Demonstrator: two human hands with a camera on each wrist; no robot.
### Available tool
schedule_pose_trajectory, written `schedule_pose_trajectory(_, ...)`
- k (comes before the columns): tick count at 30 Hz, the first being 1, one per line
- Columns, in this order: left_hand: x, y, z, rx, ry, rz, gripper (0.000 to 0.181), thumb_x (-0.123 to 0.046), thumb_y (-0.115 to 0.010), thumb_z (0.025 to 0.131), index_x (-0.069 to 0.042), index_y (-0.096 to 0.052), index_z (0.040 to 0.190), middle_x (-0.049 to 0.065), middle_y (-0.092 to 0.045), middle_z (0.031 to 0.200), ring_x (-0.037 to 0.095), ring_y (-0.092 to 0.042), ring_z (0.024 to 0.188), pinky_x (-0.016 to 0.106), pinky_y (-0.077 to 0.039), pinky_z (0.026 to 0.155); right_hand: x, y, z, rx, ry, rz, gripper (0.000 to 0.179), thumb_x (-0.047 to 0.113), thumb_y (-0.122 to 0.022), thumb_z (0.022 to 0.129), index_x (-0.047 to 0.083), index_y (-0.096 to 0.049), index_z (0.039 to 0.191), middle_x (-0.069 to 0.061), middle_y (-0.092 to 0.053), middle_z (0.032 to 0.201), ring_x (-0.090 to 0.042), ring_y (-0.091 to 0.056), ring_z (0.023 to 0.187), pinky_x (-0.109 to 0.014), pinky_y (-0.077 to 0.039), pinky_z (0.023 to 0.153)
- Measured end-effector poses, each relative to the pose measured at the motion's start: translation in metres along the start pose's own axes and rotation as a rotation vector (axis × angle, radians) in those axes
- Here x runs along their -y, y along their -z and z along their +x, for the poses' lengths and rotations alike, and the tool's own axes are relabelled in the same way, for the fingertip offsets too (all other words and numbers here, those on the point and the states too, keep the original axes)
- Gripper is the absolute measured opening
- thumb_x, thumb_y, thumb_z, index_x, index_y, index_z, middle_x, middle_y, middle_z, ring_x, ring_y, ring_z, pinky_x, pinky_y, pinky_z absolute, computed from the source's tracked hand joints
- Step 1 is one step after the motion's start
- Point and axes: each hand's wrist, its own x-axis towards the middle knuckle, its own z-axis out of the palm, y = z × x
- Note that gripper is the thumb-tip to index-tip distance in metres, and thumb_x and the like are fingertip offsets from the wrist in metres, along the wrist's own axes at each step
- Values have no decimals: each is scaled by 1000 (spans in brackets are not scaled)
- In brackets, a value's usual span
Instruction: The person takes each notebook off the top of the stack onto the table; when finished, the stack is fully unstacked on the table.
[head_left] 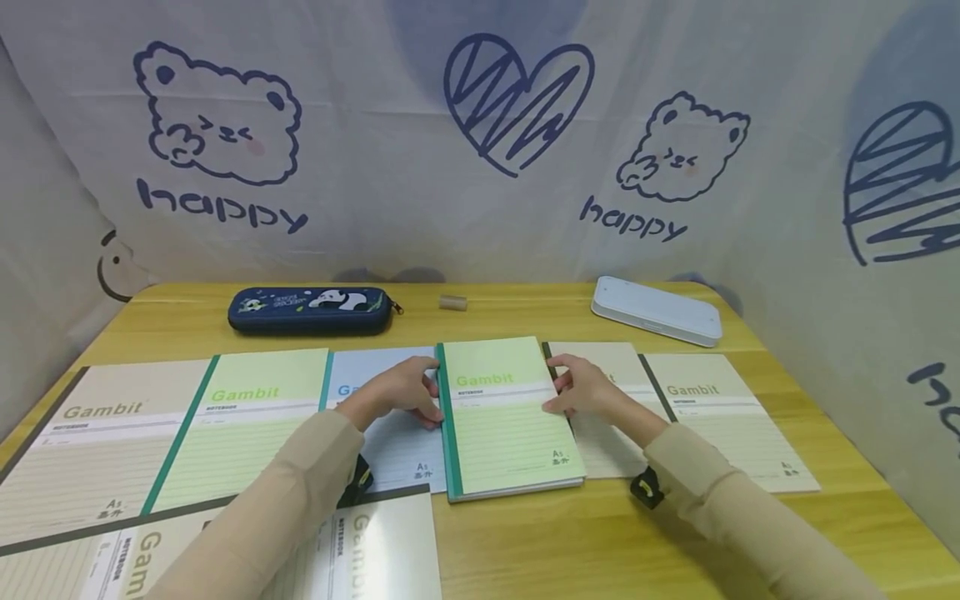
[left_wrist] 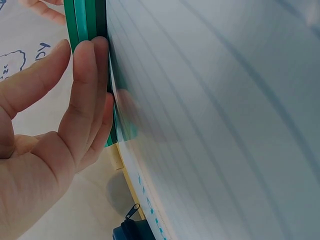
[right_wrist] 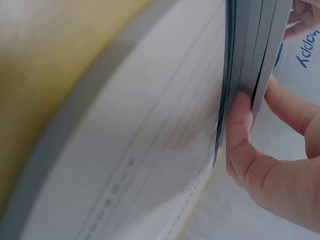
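Note:
A small stack of notebooks, with a green Gambit notebook (head_left: 510,437) on top, lies at the middle of the table between my two hands. My left hand (head_left: 405,390) touches its green spine side; in the left wrist view, long fingers (left_wrist: 82,95) rest against several layered spines. On the opposite side, my right hand (head_left: 585,387) has its fingertips at the page edges. The right wrist view shows a bent finger (right_wrist: 242,130) against those edges, with the thumb at the top notebook. A blue notebook (head_left: 390,471) lies under the left hand, a beige one (head_left: 611,446) by the right.
More notebooks lie in the row: beige (head_left: 82,467) and green (head_left: 247,433) at left, another beige (head_left: 738,429) at right. Sideways beige notebooks (head_left: 397,542) lie in front. A navy panda pencil case (head_left: 307,312), a small tan block (head_left: 452,302) and a white case (head_left: 656,311) stand behind.

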Motion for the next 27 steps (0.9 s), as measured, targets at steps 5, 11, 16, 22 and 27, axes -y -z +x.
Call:
schedule_pose_trajectory(5, 0, 0, -1, 4, 4, -8, 82, 12, -67, 70, 2, -24, 139, 15, -50, 92, 19, -61, 62, 27, -53, 58, -2, 5, -2, 37, 42, 78, 60, -5, -67, 74, -12, -38, 126, -11, -48, 86, -14, -44, 65, -23, -42, 52)
schedule_pose_trajectory(11, -1, 1, -2, 4, 21, -6, 82, 11, -67, 70, 1, -23, 139, 14, -50, 93, 19, -61, 63, 27, -52, 58, -8, 12, -6, 75, 71, 247, 50, -8, -55, 82, -14, -34, 126, -11, -46, 87, -14, -44, 68, -21, -40, 53)
schedule_pose_trajectory(16, -2, 1, -3, 3, 21, 7, 81, 10, -67, 71, 1, -23, 139, 14, -50, 94, 19, -61, 63, 27, -52, 59, -14, 20, -10, 71, 54, 389, 49, -9, -42, 89, -11, -23, 134, -26, -46, 112, -11, -54, 70, -20, -45, 55)
schedule_pose_trajectory(22, -2, 0, -3, 2, 23, 13, 81, 9, -67, 71, 1, -23, 139, 14, -51, 94, 19, -61, 63, 26, -52, 58, -18, 29, -14, -6, 79, 451, 52, -12, -37, 90, -8, -17, 137, -32, -33, 130, -13, -57, 81, -25, -50, 69)
schedule_pose_trajectory(27, -1, 0, -3, 2, 22, 13, 81, 9, -67, 71, 1, -23, 139, 14, -51, 94, 20, -61, 64, 26, -52, 58, -20, 33, -18, -81, 91, 474, 50, -13, -38, 89, -6, -20, 135, -33, -33, 129, -9, -56, 78, -21, -48, 66)
